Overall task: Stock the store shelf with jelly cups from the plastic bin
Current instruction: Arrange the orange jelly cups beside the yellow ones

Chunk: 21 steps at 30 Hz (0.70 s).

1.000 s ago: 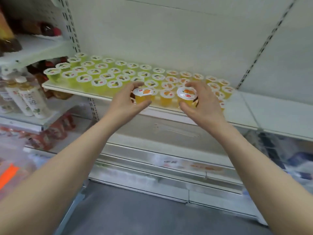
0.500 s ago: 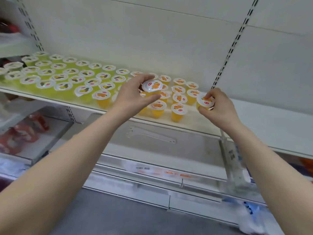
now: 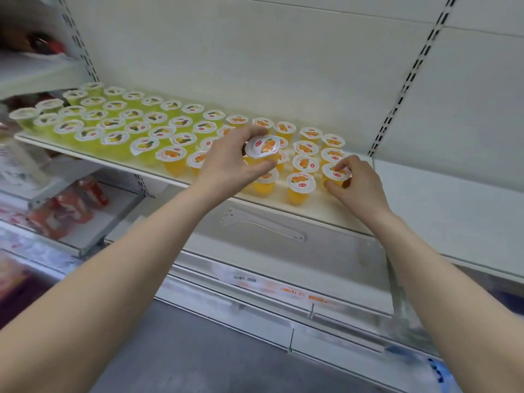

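1. Shelf is carrying jelly cups in rows, lids up. Green cups are filling the left and orange cups the right, apparently sorted by flavour.
2. Left hand is gripping a raised cup, fingers curled round it, above the orange rows; likely heading for a free slot.
3. Right hand is pinching the corner cup, which is standing at the block's front right; probably squaring it up.
4. Bin is not showing.
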### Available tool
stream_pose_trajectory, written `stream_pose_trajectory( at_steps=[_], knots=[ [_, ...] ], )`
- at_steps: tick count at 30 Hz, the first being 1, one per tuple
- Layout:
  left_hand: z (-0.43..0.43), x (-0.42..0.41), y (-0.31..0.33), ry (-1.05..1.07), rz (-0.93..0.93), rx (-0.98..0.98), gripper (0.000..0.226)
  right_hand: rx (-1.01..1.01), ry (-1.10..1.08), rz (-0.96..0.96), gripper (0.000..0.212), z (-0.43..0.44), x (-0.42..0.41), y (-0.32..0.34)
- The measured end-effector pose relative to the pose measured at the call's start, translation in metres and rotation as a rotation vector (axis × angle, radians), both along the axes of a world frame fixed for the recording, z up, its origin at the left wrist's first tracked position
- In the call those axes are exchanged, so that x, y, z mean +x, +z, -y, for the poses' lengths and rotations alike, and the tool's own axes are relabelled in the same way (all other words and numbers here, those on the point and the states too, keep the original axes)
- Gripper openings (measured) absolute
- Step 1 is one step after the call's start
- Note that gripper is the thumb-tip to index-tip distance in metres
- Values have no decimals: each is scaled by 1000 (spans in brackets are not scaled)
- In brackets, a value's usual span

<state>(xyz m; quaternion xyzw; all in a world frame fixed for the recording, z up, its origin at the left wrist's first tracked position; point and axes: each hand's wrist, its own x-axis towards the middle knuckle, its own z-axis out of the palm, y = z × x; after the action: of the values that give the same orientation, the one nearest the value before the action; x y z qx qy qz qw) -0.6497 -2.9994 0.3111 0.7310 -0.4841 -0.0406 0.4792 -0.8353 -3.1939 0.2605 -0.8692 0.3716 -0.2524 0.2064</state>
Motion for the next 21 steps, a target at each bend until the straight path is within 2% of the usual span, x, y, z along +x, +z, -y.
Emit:
stream_pose_trajectory(
  at_steps=[3, 8, 14, 18, 21],
  knots=[
    [5, -8, 1, -15, 25, 10, 55, -29, 13, -27, 31, 2, -1, -1],
    [21, -29, 4, -85, 180, 43, 59, -109, 85, -91, 34, 8, -11, 4],
    [50, -57, 1, -218, 461, 152, 56, -246, 113, -104, 39, 21, -31, 18],
    [68, -72, -11, -219, 765, 238, 54, -268, 67, -137, 42, 32, -38, 21],
    [78, -79, -20, -213, 879, 319, 55, -283, 60, -174, 44, 37, -41, 22]
  ],
)
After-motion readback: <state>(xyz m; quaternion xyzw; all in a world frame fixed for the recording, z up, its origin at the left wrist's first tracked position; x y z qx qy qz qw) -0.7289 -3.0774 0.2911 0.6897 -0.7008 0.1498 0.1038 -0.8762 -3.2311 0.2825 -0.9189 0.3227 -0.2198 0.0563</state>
